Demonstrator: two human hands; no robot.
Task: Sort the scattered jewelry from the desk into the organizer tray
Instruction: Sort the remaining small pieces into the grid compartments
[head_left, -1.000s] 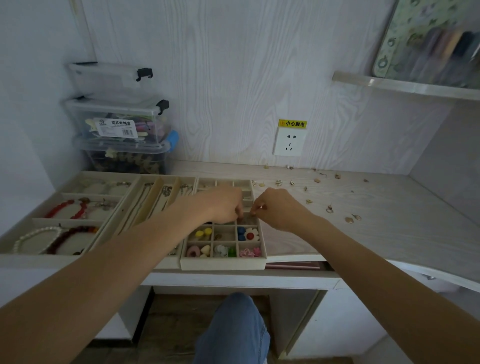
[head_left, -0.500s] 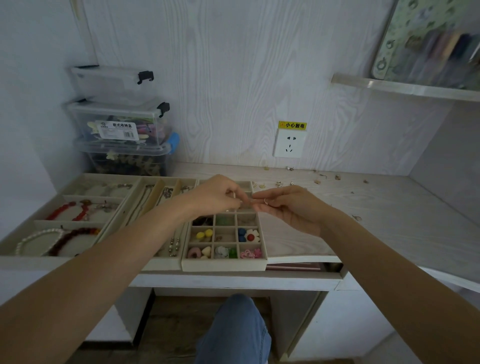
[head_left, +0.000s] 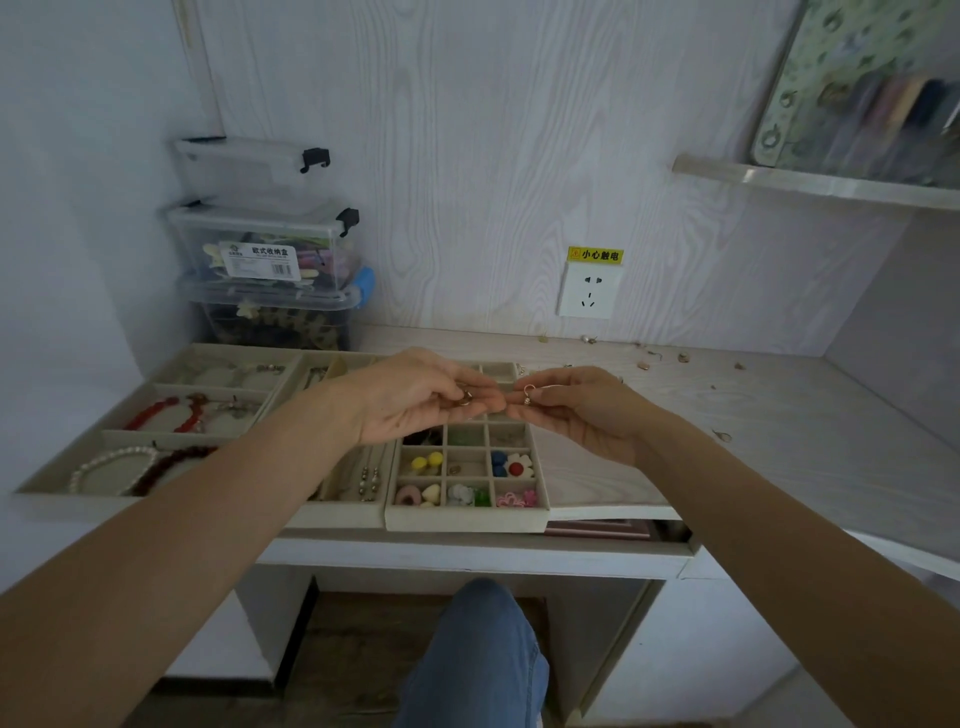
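**Two small gold pieces held above the grid tray, loose jewelry waiting to the right**

A person's left hand (head_left: 415, 397) and right hand (head_left: 576, 410) meet fingertip to fingertip in the air over the far rows of the beige, velvet-lined organizer tray with small square compartments (head_left: 467, 512). The left hand lies palm-up, its fingers loosely curled, with a small gold-coloured earring (head_left: 466, 397) resting against its fingers. The right hand pinches a small gold hook-shaped earring with a bead (head_left: 528, 395) between thumb and forefinger, the hook uppermost and the piece hanging roughly upright.

The compartments lie directly beneath and just nearer the body than both hands, so the coming drop looks like a short descent rather than a reach; several near cells already hold coloured studs, and those just under the fingers appear less full, though the hands hide part of them. Both hands sit about equally close to the tray.

The remaining scattered gold jewelry pieces (head_left: 647, 364) lie beyond and to the right of the right hand, strung along the back of the pale wood-grain desk (head_left: 779, 415), so that hand is the nearer one for the next pick.
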